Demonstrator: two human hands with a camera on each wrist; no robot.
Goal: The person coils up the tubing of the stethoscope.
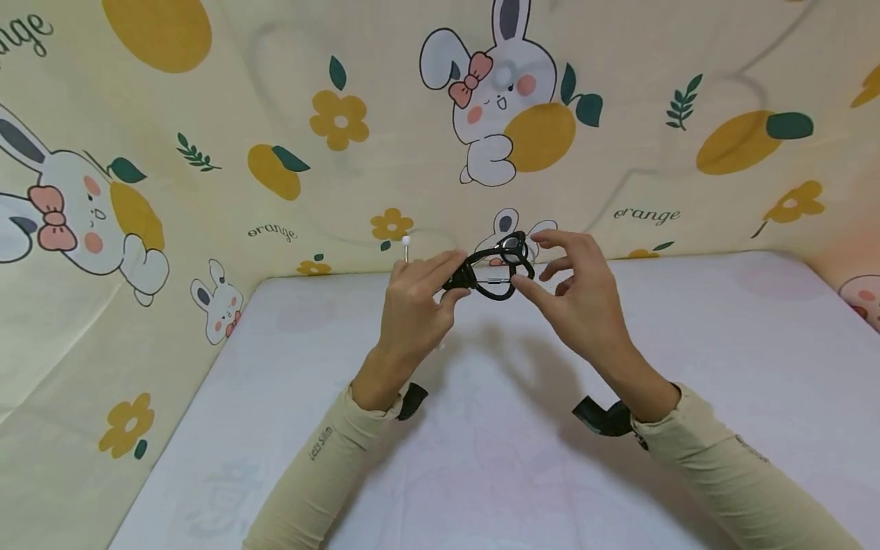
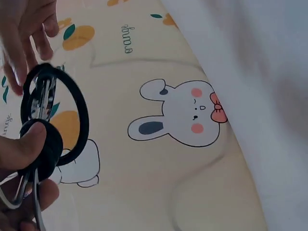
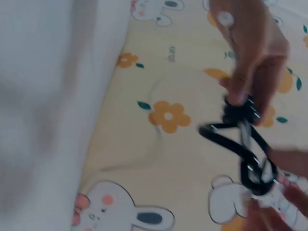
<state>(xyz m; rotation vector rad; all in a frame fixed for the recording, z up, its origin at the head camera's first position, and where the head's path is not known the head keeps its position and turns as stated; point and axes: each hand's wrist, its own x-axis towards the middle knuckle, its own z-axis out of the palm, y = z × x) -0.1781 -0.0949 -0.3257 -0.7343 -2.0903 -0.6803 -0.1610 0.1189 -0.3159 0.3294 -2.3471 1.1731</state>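
Observation:
A black elastic band (image 1: 496,296) is wound tightly round a slim metal piece (image 1: 491,281), and part of it stands out as a wide loop. My left hand (image 1: 419,302) pinches the wound part between thumb and fingers, with a thin stem (image 1: 406,248) tipped by a white ball rising behind it. Two metal legs (image 2: 36,197) spread below the left thumb. My right hand (image 1: 580,294) holds the far end of the band between thumb and index finger, its other fingers loosely bent. Blur in the right wrist view (image 3: 262,180) hides the exact contact.
Both hands are raised above a white tabletop (image 1: 481,458). Behind and to the left hangs a cream cloth (image 1: 385,46) printed with rabbits and oranges. Black straps (image 1: 605,416) show near both wrists.

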